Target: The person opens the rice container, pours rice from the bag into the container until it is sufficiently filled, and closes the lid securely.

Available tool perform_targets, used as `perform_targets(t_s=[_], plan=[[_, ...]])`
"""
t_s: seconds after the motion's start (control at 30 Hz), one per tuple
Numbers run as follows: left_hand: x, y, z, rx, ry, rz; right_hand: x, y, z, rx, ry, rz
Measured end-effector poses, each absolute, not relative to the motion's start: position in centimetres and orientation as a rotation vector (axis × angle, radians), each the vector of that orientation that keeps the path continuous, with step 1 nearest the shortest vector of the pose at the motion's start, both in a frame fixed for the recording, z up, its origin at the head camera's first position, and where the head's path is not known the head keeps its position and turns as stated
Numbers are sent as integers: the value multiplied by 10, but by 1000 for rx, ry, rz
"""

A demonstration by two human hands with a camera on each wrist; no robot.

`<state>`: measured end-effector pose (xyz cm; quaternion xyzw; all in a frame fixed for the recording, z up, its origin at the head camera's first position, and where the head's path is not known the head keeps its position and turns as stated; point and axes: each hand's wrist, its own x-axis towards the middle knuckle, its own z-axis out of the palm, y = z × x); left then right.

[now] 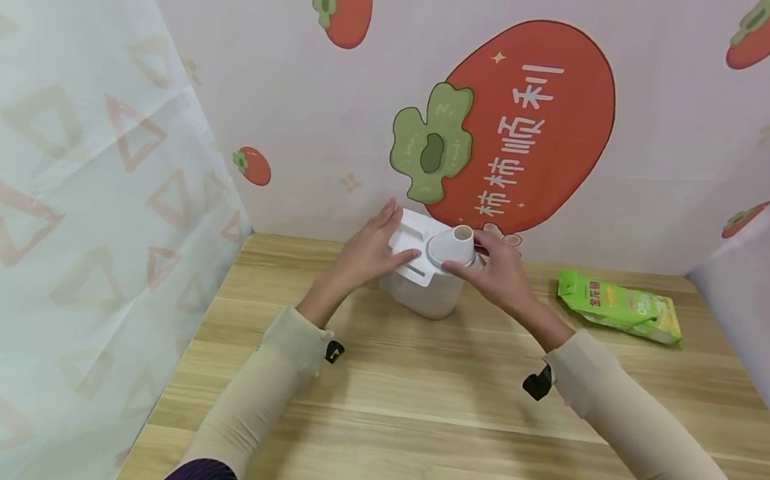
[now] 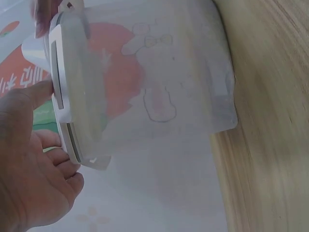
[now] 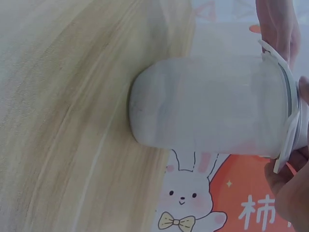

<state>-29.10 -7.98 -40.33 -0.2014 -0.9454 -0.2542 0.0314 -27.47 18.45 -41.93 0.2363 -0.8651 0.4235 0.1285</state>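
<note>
A translucent plastic storage container [image 1: 424, 298] stands on the wooden table near the back wall, its clear side [image 2: 159, 72] large in the left wrist view. On top sits a white lid [image 1: 408, 235] with a round cap that narrows into a hollow spout [image 1: 462, 241]. My left hand [image 1: 371, 248] holds the lid's left end, its thumb over the top and its fingers [image 2: 58, 157] curled at the edge. From the other side, my right hand [image 1: 498, 273] grips the base of the spout cap between thumb and fingers. Its fingertips are partly hidden behind the spout.
A green food packet [image 1: 620, 308] lies on the wooden table [image 1: 433, 443] to the right of the container. Behind the container rises a wall covering [image 1: 341, 124] printed with persimmons. Patterned sheets also stand along the left and right sides.
</note>
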Motion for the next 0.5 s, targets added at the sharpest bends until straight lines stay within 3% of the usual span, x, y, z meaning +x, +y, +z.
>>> perform_targets(t_s=[0.5], plan=[[-304, -91, -405, -809, -2900, -896, -257, 184, -427, 742, -2407, 948]])
